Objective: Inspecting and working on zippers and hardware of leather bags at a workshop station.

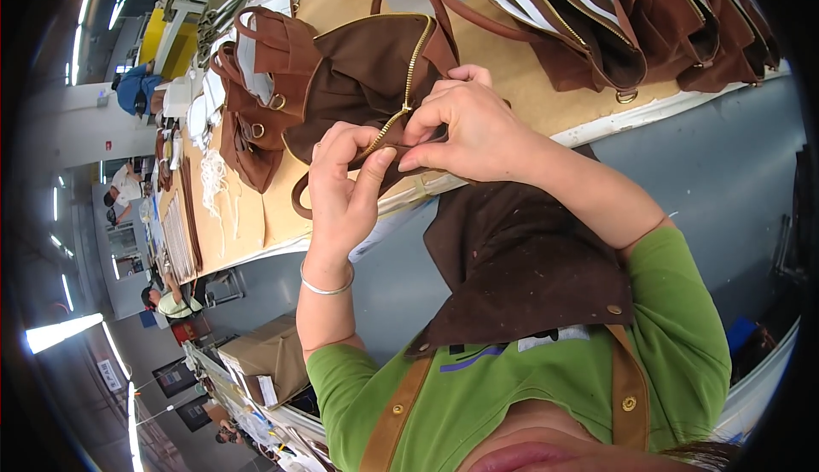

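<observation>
While the brown bag (pixel 367 79) lies at the counter (pixel 529 79) edge, both hands, left (pixel 341 190) and right (pixel 469 126), pinch its brass zipper (pixel 408 79) end; its soft, limp cloth probably handles best near the zipper. More bags (pixel 614 20) lie beyond.

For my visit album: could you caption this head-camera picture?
Left hand and right hand pinch the brass zipper of a brown bag at a worktable.
</observation>
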### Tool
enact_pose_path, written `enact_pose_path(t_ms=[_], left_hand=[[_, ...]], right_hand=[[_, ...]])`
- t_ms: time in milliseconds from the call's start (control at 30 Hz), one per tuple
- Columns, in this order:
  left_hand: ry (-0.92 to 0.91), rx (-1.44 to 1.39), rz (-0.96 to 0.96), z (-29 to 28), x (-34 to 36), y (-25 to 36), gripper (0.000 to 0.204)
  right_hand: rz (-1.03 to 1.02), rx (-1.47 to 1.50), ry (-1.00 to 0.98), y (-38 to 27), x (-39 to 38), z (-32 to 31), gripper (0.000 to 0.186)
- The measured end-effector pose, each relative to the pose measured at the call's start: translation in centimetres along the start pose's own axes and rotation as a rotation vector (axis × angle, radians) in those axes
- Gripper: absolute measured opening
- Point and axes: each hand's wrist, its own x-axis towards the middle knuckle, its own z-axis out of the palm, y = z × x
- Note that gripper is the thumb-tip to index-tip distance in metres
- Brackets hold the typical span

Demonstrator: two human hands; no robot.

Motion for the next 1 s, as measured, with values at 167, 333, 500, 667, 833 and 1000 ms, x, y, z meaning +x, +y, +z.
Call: enact_pose_path(t_ms=[167, 333, 500, 667, 833, 1000], left_hand=[[-0.030, -0.025, -0.042, -0.2, -0.1, -0.1, 0.009], [-0.034, -0.089, -0.085, -0.3, 0.1, -0.6, 0.009], [-0.059, -0.081, -0.089, -0.3, -0.1, -0.7, 0.010], [-0.111, 0.013, 0.008, -0.6, 0.0, -0.8, 0.011], [-0.149, -0.010, -0.016, -0.7, -0.1, -1.3, 0.011], [-0.124, -0.022, -0.035, -0.3, 0.0, -1.8, 0.010]], right_hand=[[0.008, 0.057, -0.052, 0.2, -0.1, 0.3, 0.021], [0.006, 0.107, -0.031, 0.7, -0.1, 1.1, 0.018], [-0.073, 0.078, 0.046, 0.9, -0.2, 2.0, 0.016], [-0.067, 0.006, 0.048, 0.7, -0.6, 2.1, 0.022], [-0.038, -0.016, 0.000, 0.6, -0.4, 2.2, 0.024], [-0.052, -0.067, 0.018, 0.7, -0.3, 2.6, 0.022]])
